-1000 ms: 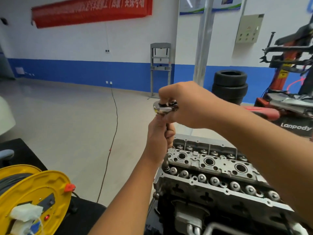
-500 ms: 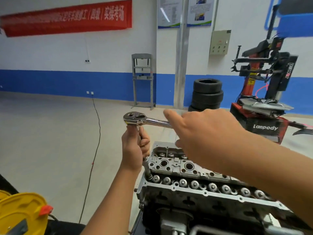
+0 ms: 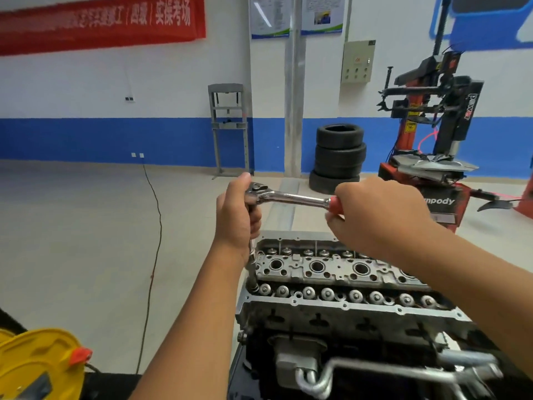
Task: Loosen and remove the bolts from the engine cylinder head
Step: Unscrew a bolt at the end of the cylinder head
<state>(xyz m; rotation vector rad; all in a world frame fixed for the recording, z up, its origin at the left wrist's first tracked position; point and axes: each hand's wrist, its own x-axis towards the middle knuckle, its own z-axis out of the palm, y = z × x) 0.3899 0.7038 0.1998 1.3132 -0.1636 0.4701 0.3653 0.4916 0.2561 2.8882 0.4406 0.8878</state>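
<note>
Ratchet handle (image 3: 300,199) now swung out to the right compared with a second ago, right hand (image 3: 377,217) curled round its red grip, left hand (image 3: 238,217) gripping the extension (image 3: 253,267) upright on the bolt at the left end of the cylinder head (image 3: 340,272), so probably loosening under way.

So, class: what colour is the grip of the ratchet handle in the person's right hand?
Red, showing by the right hand on the ratchet, in the head view.

Your left hand (image 3: 235,217) and right hand (image 3: 380,217) are bare, with no gloves, rings or watch showing, and both forearms are uncovered right down to the picture's lower edge; your nails look short and plain
</note>
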